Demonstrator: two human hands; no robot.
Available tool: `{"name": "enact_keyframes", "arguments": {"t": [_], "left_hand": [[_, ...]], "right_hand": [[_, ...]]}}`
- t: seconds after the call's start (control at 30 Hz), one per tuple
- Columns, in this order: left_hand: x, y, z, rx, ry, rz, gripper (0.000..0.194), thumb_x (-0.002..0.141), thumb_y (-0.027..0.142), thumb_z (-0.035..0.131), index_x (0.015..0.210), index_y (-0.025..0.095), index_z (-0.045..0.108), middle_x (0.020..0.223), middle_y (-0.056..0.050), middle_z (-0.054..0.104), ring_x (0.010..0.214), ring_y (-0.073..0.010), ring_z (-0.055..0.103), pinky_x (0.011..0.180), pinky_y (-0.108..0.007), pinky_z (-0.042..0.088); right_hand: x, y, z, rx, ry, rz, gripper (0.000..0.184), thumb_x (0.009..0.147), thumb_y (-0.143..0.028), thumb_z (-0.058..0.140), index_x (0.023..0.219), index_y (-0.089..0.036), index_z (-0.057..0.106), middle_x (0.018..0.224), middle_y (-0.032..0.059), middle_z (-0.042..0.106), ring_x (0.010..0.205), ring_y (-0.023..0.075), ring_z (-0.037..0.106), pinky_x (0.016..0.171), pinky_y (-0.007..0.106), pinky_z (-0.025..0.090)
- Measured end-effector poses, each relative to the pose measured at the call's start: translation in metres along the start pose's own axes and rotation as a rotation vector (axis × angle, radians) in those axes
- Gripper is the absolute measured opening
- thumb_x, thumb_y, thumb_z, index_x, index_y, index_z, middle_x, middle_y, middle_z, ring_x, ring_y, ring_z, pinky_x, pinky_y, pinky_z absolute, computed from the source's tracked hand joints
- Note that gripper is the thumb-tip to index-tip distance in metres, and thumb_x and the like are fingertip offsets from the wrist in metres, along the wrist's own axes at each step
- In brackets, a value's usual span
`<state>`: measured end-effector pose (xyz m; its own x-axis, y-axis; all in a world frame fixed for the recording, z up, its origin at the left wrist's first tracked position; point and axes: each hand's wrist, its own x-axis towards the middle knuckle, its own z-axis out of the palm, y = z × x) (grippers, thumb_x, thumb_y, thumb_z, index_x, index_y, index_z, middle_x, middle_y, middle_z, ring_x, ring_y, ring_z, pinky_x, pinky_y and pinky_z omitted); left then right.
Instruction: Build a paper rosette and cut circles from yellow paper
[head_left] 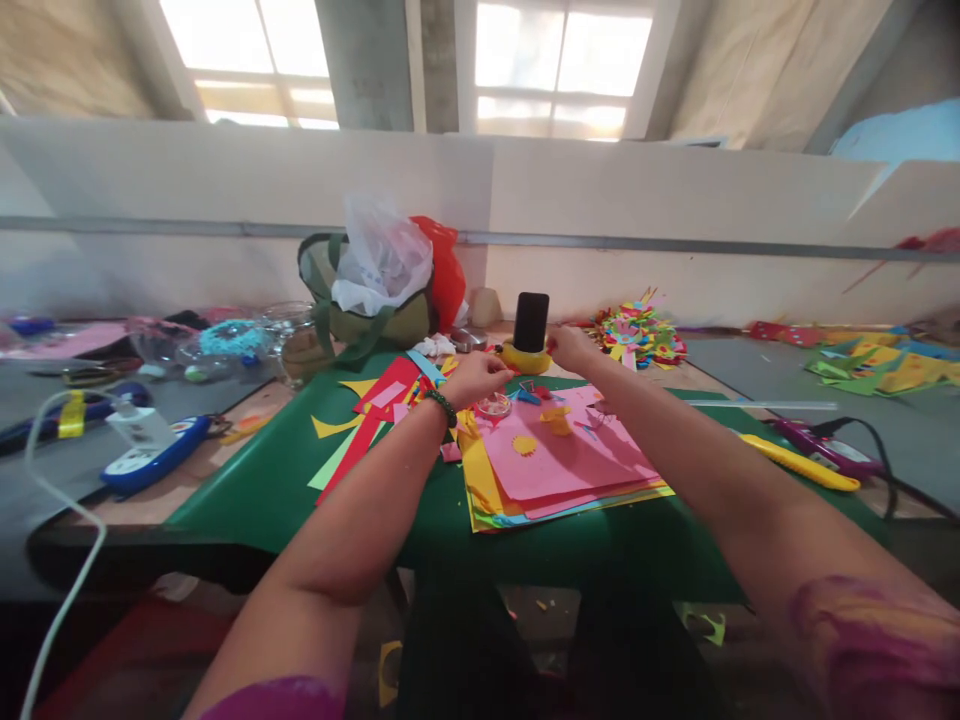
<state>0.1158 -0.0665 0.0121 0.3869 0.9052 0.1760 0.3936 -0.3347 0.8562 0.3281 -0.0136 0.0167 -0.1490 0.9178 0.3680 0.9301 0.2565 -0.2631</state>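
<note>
While left hand [480, 376] and right hand [574, 351] reach apart, beside yellow holder [526, 361] (phone [531, 322] stands in it), cannot tell if they clamp anything.

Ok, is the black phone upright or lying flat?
Upright: the black phone rises tall and narrow from the yellow base, its dark face toward the camera.

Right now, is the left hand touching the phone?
Apart. The head view shows the phone upright, with part of the yellow stand visible between it and the left hand.
</note>
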Motion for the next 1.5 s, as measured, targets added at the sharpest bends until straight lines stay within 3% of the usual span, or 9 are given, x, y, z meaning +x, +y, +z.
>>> {"name": "enact_keyframes", "arguments": {"t": [0.13, 0.23, 0.3, 0.43, 0.77, 1.07, 1.27, 1.37, 1.5], "left_hand": [[-0.003, 0.007, -0.002, -0.14, 0.0, -0.013, 0.013, 0.079, 0.024, 0.067, 0.082, 0.012, 0.068, 0.07, -0.002, 0.066, 0.052, -0.0076, 0.056, 0.047, -0.018, 0.041], [-0.007, 0.012, 0.001, -0.342, -0.088, -0.035, 0.026, 0.072, 0.029, 0.076, 0.092, 0.014, 0.069, 0.083, -0.003, 0.069, 0.058, -0.0074, 0.058, 0.051, -0.019, 0.043], [-0.008, 0.012, 0.004, -0.394, -0.141, -0.032, 0.03, 0.068, 0.03, 0.079, 0.092, 0.015, 0.07, 0.082, -0.003, 0.068, 0.06, -0.0074, 0.058, 0.053, -0.019, 0.043], [-0.007, 0.01, 0.01, -0.35, -0.151, -0.005, 0.024, 0.062, 0.028, 0.082, 0.075, 0.014, 0.068, 0.064, 0.001, 0.062, 0.054, -0.0069, 0.053, 0.05, -0.019, 0.04], [-0.01, 0.016, 0.003, -0.574, -0.123, -0.204, 0.028, 0.058, 0.016, 0.085, 0.073, 0.014, 0.062, 0.066, 0.001, 0.066, 0.052, -0.0075, 0.061, 0.053, -0.019, 0.049], [-0.012, 0.021, 0.007, -0.53, -0.172, -0.196, 0.032, 0.054, 0.019, 0.085, 0.073, 0.015, 0.06, 0.059, 0.003, 0.063, 0.052, -0.0115, 0.065, 0.046, -0.017, 0.048], [-0.008, 0.022, 0.004, -0.533, -0.112, -0.155, 0.04, 0.045, 0.024, 0.09, 0.071, 0.017, 0.061, 0.065, 0.004, 0.067, 0.052, -0.0105, 0.063, 0.05, -0.019, 0.053], [-0.01, 0.024, 0.005, -0.522, -0.051, -0.163, 0.041, 0.041, 0.023, 0.092, 0.069, 0.017, 0.062, 0.064, 0.004, 0.067, 0.053, -0.0096, 0.062, 0.049, -0.017, 0.051], [-0.016, 0.029, 0.009, -0.516, -0.04, -0.13, 0.041, 0.041, 0.025, 0.092, 0.072, 0.016, 0.067, 0.067, 0.001, 0.068, 0.058, -0.0098, 0.062, 0.052, -0.017, 0.05]], "right_hand": [[-0.032, -0.023, -0.014, 0.242, 0.033, 0.004, 0.023, 0.078, -0.007, 0.059, 0.096, -0.015, 0.071, 0.08, 0.0044, 0.077, 0.073, 0.0167, 0.073, 0.066, 0.024, 0.058], [-0.065, -0.035, -0.012, 0.752, 0.021, 0.024, 0.018, 0.074, -0.01, 0.064, 0.09, -0.017, 0.067, 0.075, 0.0023, 0.077, 0.065, 0.0153, 0.073, 0.062, 0.026, 0.06], [-0.082, -0.039, -0.006, 1.036, 0.017, 0.052, 0.019, 0.069, -0.012, 0.07, 0.086, -0.017, 0.064, 0.07, 0.001, 0.075, 0.063, 0.0165, 0.073, 0.06, 0.027, 0.06], [-0.092, -0.044, 0.006, 1.14, 0.06, 0.096, 0.026, 0.067, -0.016, 0.073, 0.088, -0.019, 0.059, 0.059, -0.0043, 0.069, 0.059, 0.0169, 0.071, 0.057, 0.028, 0.059], [-0.098, -0.028, -0.002, 0.851, 0.235, -0.197, 0.025, 0.071, -0.012, 0.065, 0.095, -0.02, 0.064, 0.095, 0.0026, 0.071, 0.075, 0.0139, 0.069, 0.069, 0.027, 0.057], [-0.098, -0.037, -0.004, 0.785, 0.178, -0.337, 0.009, 0.082, -0.016, 0.063, 0.091, -0.018, 0.066, 0.088, 0.0019, 0.072, 0.077, 0.0129, 0.067, 0.07, 0.025, 0.055], [-0.143, -0.065, -0.024, 0.361, 0.325, -0.409, 0.021, 0.089, -0.016, 0.059, 0.109, -0.015, 0.066, 0.112, 0.0116, 0.071, 0.1, 0.0193, 0.067, 0.085, 0.03, 0.052], [-0.196, -0.056, -0.04, 0.249, 0.413, -0.283, 0.018, 0.095, -0.023, 0.051, 0.096, -0.018, 0.069, 0.088, 0.0052, 0.074, 0.082, 0.0161, 0.069, 0.075, 0.025, 0.05], [-0.251, 0.014, -0.058, -0.047, 0.434, 0.329, 0.019, 0.092, -0.027, 0.053, 0.093, -0.016, 0.069, 0.09, 0.0098, 0.074, 0.083, 0.0222, 0.068, 0.073, 0.03, 0.047]]}}
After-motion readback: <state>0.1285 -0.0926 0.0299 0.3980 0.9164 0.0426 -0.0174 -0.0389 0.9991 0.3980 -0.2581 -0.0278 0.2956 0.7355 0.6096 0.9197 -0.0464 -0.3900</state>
